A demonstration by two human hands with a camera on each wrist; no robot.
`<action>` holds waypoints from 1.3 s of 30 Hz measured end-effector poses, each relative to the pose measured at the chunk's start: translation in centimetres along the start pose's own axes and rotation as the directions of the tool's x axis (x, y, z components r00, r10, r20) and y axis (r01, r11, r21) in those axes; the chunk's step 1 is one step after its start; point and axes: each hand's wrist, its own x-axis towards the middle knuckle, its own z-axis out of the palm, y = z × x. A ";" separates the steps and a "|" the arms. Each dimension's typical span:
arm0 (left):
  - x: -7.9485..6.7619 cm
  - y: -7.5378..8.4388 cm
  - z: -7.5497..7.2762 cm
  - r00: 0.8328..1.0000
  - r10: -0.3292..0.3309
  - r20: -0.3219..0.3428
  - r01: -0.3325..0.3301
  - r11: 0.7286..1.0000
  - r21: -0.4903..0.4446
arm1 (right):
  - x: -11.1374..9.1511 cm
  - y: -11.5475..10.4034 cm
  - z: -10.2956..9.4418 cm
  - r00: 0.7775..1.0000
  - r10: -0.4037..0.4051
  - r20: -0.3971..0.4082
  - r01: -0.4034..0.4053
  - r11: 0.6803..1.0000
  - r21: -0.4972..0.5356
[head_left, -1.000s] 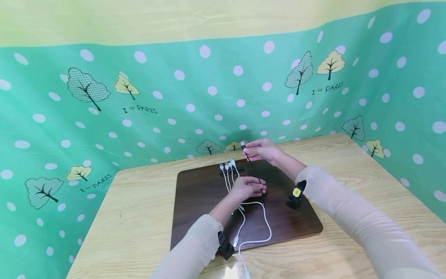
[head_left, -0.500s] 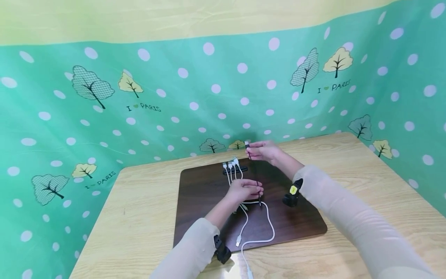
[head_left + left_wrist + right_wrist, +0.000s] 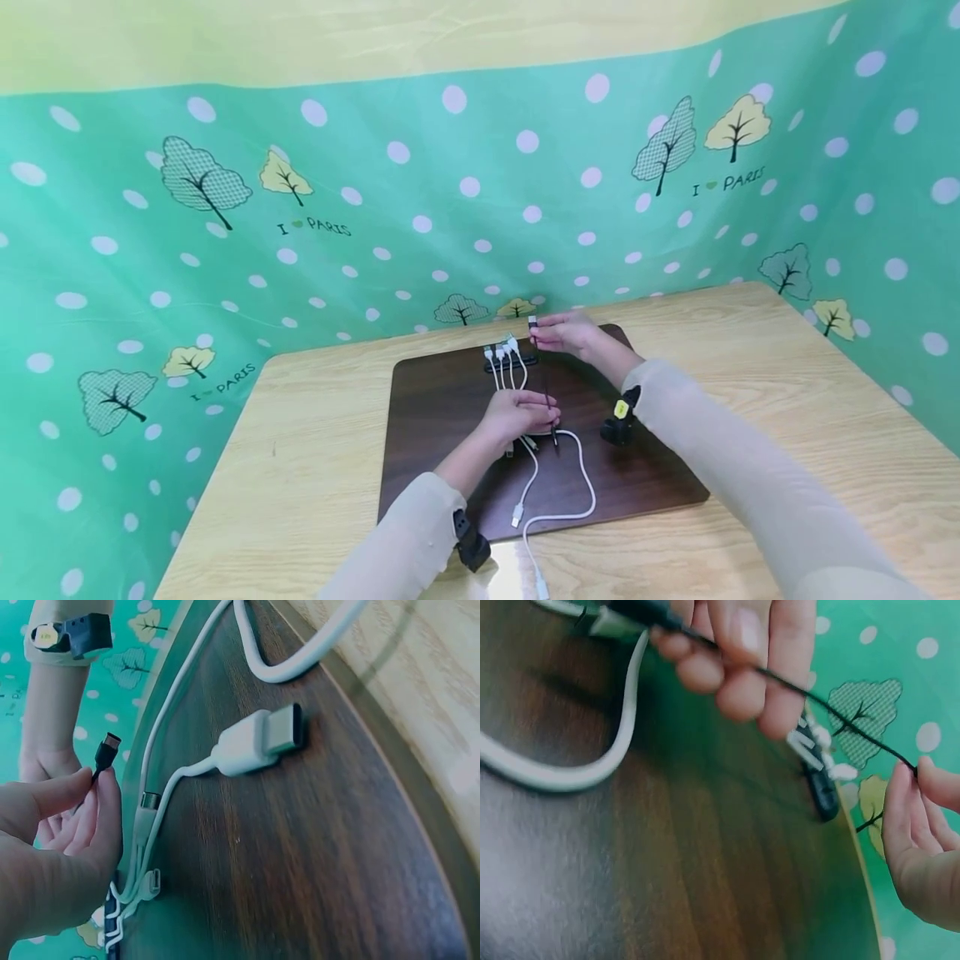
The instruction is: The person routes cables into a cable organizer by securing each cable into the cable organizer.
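A thin black USB cable (image 3: 545,377) runs nearly straight between the hands. At its upper end, my right hand (image 3: 570,334) pinches it by the black USB plug (image 3: 532,322), whose metal tip points up. Lower down, my left hand (image 3: 516,415) pinches the cable close to its other connector (image 3: 106,752), a small black plug with a metal tip. Just behind the left hand is a black cable holder strip (image 3: 823,793), with several white cables (image 3: 506,375) set side by side in it. The right hand is above and to the right of this strip.
Under the hands lies a dark brown board (image 3: 645,467) on a light wooden table (image 3: 315,450). White cable ends trail toward the front; one white plug (image 3: 259,741) lies on the board, and a white cable (image 3: 592,492) loops over its front edge. A patterned curtain (image 3: 375,200) stands behind.
The black cable has straightened between the hands. My left hand has shifted left over the board, and my right hand has come slightly lower and nearer the strip. The head view has turned a little.
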 end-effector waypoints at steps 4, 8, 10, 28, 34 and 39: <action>-0.3 -0.1 -0.1 1.000 0.006 -0.010 -0.006 1.000 0.020 | 0.5 0.6 -0.1 1.000 0.000 0.001 0.000 0.999 -0.043; -0.8 0.0 -0.2 1.000 0.018 -0.025 -0.017 0.999 0.044 | 1.1 1.2 -0.2 1.000 0.001 0.008 0.000 0.999 -0.038; -0.8 -0.1 -0.3 0.999 0.019 -0.036 -0.017 0.999 0.044 | 1.3 1.5 -0.2 1.000 0.004 0.007 -0.004 0.999 -0.045; -1.4 -0.1 -0.3 0.981 0.088 -0.170 -0.053 0.978 0.201 | 2.2 2.5 0.5 0.980 -0.152 -0.125 0.071 0.866 -0.495; -1.2 -0.3 -0.1 0.973 0.095 -0.209 -0.046 0.973 0.228 | 2.3 2.8 0.8 0.967 -0.225 -0.115 0.115 0.797 -0.593; -1.1 -0.5 0.0 0.968 0.100 -0.232 -0.036 0.963 0.267 | 2.5 2.9 1.1 0.956 -0.267 -0.122 0.131 0.760 -0.637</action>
